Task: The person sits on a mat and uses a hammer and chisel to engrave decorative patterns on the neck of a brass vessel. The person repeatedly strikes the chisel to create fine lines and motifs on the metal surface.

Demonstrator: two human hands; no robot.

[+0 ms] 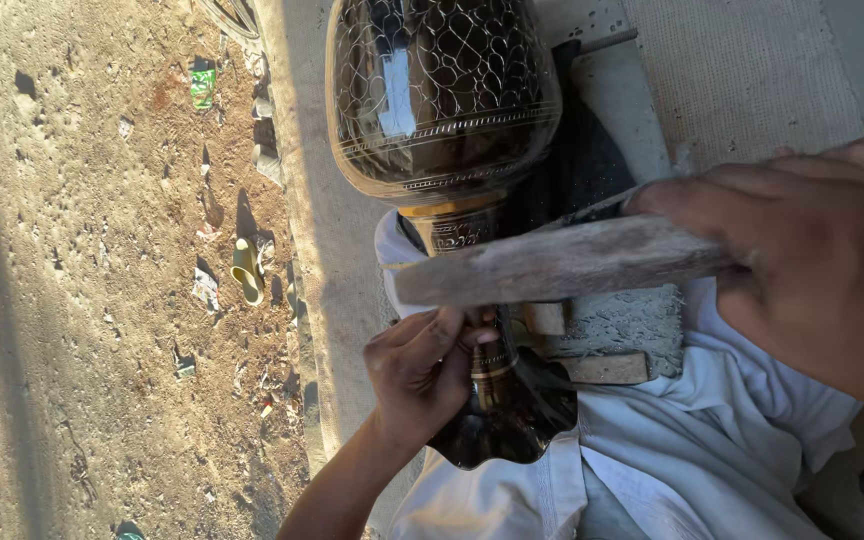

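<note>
The vase (447,110) I work on is glossy black-brown, its belly covered in a pale engraved net of scale-like cells, with fine gold bands below and a gold-ornamented neck. Its flared foot (512,415) is plain dark. The stick (552,262) in my right hand (802,250) is weathered grey-brown wood. My clothing (692,450) is white. The ground (82,300) is sandy brown, flecked with 1 green scrap (202,85).
</note>
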